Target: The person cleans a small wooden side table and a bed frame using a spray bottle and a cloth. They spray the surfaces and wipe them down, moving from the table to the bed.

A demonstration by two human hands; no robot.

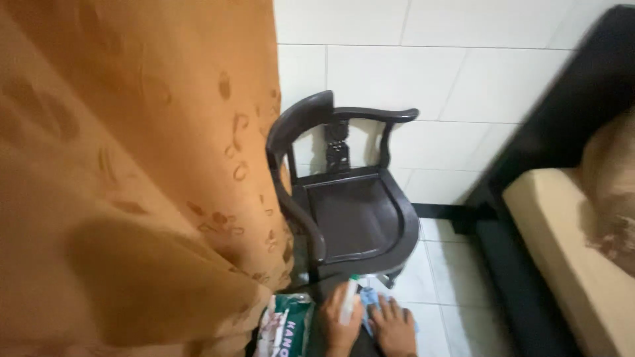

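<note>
One view only, head cam, looking down.

1. Left hand (342, 322): bottom centre of frame, fingers wrapped round a slim white spray bottle (349, 301) w/ green tip. Bottle stands roughly upright, tip pointing toward far side, just below chair front edge.
2. Right hand (393, 326): immediately right of left hand, palm down, fingers spread flat on a blue cloth (368, 299). Pressing, not clasping; cloth shows at fingertips and between the hands.
3. Dark wooden chair (350, 198): centre frame, curved armrests, carved back splat, seat bare. Stands on white floor tiles (436, 264), back toward white tiled wall.
4. Orange patterned curtain (132, 178): fills left half, hangs against chair's left arm.
5. Printed green-white bag (286, 324): near edge, just left of left hand, partly under curtain.
6. Dark-framed sofa w/ beige cushion (569, 258): right edge, well apart from hands.
</note>
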